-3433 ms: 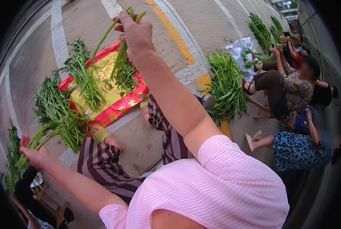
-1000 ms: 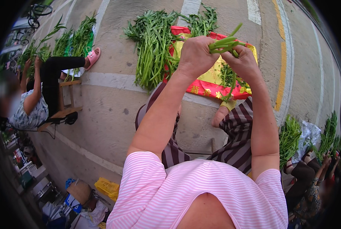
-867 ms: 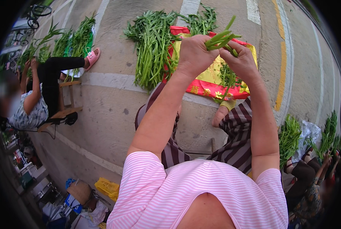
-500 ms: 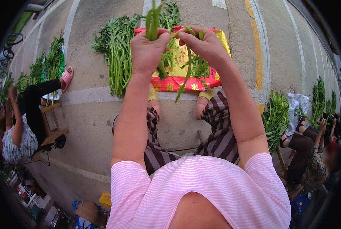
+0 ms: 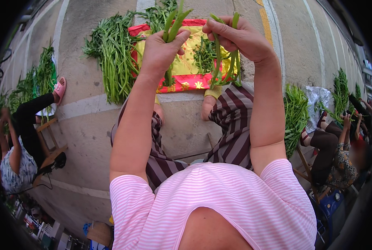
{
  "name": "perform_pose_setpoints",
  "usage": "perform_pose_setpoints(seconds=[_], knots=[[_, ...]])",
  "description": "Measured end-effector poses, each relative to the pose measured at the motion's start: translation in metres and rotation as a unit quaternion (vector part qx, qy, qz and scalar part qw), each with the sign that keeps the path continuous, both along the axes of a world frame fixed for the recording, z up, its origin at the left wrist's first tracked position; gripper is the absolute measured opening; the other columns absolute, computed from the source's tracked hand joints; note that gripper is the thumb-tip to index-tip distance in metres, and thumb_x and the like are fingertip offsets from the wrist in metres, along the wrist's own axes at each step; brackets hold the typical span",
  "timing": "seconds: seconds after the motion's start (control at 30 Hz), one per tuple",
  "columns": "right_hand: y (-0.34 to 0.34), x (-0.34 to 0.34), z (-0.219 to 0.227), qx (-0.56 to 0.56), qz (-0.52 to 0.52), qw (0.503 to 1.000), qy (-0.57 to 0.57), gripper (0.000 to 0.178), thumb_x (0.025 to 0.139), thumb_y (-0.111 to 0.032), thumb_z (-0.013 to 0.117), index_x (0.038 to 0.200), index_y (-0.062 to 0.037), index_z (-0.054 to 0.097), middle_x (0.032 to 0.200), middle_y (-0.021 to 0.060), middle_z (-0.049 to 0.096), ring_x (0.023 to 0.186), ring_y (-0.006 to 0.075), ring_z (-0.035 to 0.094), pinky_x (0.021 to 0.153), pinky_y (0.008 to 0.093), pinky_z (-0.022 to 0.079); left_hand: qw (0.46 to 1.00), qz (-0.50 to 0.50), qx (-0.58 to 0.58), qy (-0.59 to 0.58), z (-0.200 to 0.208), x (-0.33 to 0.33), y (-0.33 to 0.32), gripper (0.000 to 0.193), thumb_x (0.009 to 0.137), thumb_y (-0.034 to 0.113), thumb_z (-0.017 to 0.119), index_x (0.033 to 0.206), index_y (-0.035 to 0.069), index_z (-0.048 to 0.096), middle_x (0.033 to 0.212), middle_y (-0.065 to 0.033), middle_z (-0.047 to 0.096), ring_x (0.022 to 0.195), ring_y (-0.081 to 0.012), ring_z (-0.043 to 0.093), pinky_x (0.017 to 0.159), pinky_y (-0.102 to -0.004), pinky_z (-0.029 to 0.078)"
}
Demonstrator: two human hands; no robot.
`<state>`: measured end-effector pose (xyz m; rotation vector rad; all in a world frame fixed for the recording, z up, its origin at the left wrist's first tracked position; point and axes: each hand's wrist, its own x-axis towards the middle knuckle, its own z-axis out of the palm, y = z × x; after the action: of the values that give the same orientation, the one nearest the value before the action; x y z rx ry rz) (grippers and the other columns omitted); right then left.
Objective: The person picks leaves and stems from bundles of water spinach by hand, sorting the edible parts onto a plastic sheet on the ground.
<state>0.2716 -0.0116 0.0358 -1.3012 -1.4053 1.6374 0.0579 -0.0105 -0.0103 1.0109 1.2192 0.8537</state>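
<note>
Far-left co-worker's hands [image 5: 4, 116]: blurred | leafy heap [image 5: 117, 68]: beside sheet | left hand [image 5: 161, 52]: fingers clamped on stems [image 5: 173, 30], one tip cut off at top edge | red-yellow sheet [image 5: 186, 62]: partly hidden | right hand [image 5: 245, 41]: fingers pinching drooping stalks [image 5: 218, 56]

From here I see both bare arms stretched out in front, past the knees. The left forearm [image 5: 138, 108] runs forward almost straight, leaning slightly inward, and the left hand [image 5: 163, 52] is closed in a grip, its thumb [image 5: 181, 38] pointing over toward the other side. The right forearm [image 5: 269, 96] reaches a touch farther, bending at the right wrist [image 5: 264, 60] so the right hand [image 5: 242, 41] turns inward, its thumb and forefinger brought close together and the other fingers curled. The two hands face each other, well short of touching.
</note>
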Motion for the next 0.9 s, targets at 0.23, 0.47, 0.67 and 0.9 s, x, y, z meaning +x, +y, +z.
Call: perform_pose_setpoints(seconds=[0.23,0.47,0.67,0.9], knots=[[0.010,0.012,-0.016,-0.025,-0.141,0.989,0.045,0.032,0.097,-0.035,0.062,0.098,-0.0034,0.067,0.077,-0.0035,0.063,0.057,0.0010,0.045,0.049,0.0171,0.037,0.993,-0.102,-0.054,-0.011,0.008,0.005,-0.003,0.021,0.090,0.026,0.072,0.103,0.009,0.075,0.062,0.0054,0.057,0.051,-0.0011,0.041,0.047,-0.0190,0.029],[0.017,-0.005,-0.022,-0.065,-0.204,0.962,0.168,0.029,0.096,-0.028,0.065,0.104,0.0004,0.065,0.082,-0.0004,0.061,0.060,0.0012,0.044,0.049,0.0161,0.036,0.986,-0.104,-0.080,-0.107,0.008,0.015,-0.008,0.027,0.088,0.019,0.074,0.110,0.003,0.072,0.085,0.0006,0.069,0.054,-0.0021,0.044,0.047,-0.0195,0.032],[0.013,-0.019,-0.013,0.038,-0.192,0.980,-0.032,0.041,0.101,-0.042,0.051,0.098,-0.0043,0.067,0.087,-0.0004,0.064,0.073,0.0086,0.054,0.066,0.0252,0.048,0.978,-0.082,-0.097,-0.168,0.007,-0.001,0.002,0.027,0.092,0.019,0.070,0.112,0.002,0.069,0.095,-0.0052,0.071,0.055,-0.0006,0.044,0.047,-0.0179,0.034],[0.014,-0.030,-0.015,0.012,-0.215,0.966,0.142,0.042,0.103,-0.043,0.046,0.102,-0.0029,0.060,0.088,0.0033,0.063,0.073,0.0112,0.062,0.069,0.0289,0.056,0.975,-0.053,-0.095,-0.196,0.005,-0.013,0.008,0.030,0.093,0.021,0.069,0.116,0.001,0.066,0.102,-0.0098,0.071,0.056,0.0001,0.044,0.047,-0.0164,0.034]])
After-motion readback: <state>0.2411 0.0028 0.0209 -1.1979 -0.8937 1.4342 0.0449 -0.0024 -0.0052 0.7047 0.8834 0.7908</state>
